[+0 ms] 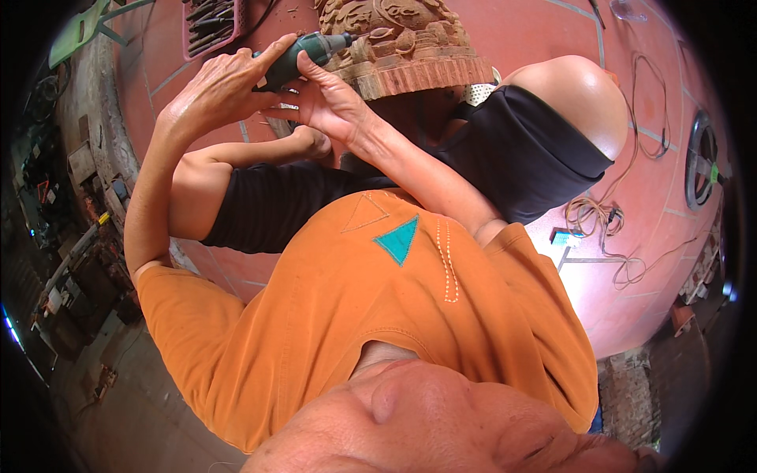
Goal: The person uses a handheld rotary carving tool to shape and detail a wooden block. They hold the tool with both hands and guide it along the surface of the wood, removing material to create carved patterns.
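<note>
Red floor tiles (544, 31) with pale joints spread around the seated person, curving toward a cluttered, dim margin on the left. Near the top of the view, the dark green power tool (317, 49) is held aslant in front of a brown carved wooden piece (398, 47). Its long axis runs from lower left to upper right, the rear end toward the left wrist and the narrow dark nose pointing right and slightly up, at the carving's left side; whether the thin bit touches the wood cannot be told. The left hand (225, 85) is wrapped around the tool's rear body, one finger stretched along its upper side. Just below, the right hand (335, 106) is turned palm up and loosely opened, its thumb raised beside the tool and its fingers reaching left beneath it. The carving's ridged, curved base edge faces the person. Left of it, a pink basket (188, 39) carries slim tools; a tan cable (585, 209) lies looped on the tiles at right.
</note>
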